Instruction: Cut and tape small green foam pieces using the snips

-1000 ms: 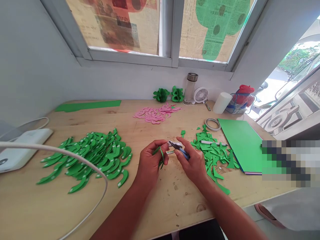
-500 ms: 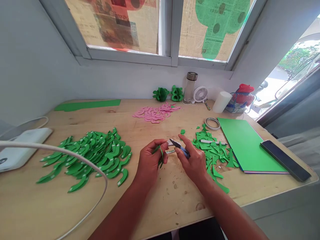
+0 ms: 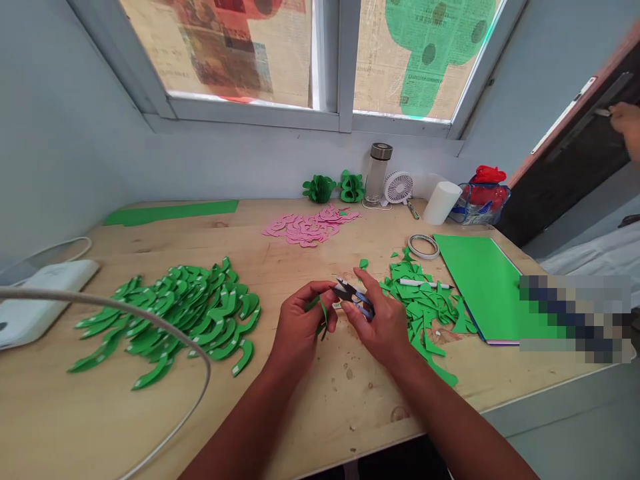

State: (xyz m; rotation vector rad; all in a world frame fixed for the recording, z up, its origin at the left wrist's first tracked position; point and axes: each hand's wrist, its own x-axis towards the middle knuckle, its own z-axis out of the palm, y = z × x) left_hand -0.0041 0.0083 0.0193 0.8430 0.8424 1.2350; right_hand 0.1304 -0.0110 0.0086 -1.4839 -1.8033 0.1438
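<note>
My left hand (image 3: 303, 323) is closed over a folded green paper piece (image 3: 324, 313), pinching it between thumb and fingers. Around the blue handles of small snips (image 3: 356, 299) my right hand (image 3: 385, 323) is closed. Their dark blades are parted and point left, right by my left fingertips. Behind the snips shows a bit of printed white strip (image 3: 338, 305), mostly hidden by the hands. Left of my hands lies a heap of curved green paper pieces (image 3: 185, 313) with white patches. Green scraps (image 3: 425, 300) spread beside my right hand, a white pen (image 3: 425, 283) on top.
Pink paper cutouts (image 3: 305, 227) lie farther back. A tape roll (image 3: 423, 247) sits near stacked green sheets (image 3: 480, 287). A bottle (image 3: 377, 173), fan (image 3: 399, 188) and white roll (image 3: 442, 203) stand along the wall. A white cable (image 3: 200, 360) arcs across the left. Another person's hand (image 3: 625, 123) is at a dark door.
The snips' blades have spread apart and sit closer to my left fingertips. At the right, a dark door now covers the bright doorway, and another person's hand has appeared there.
</note>
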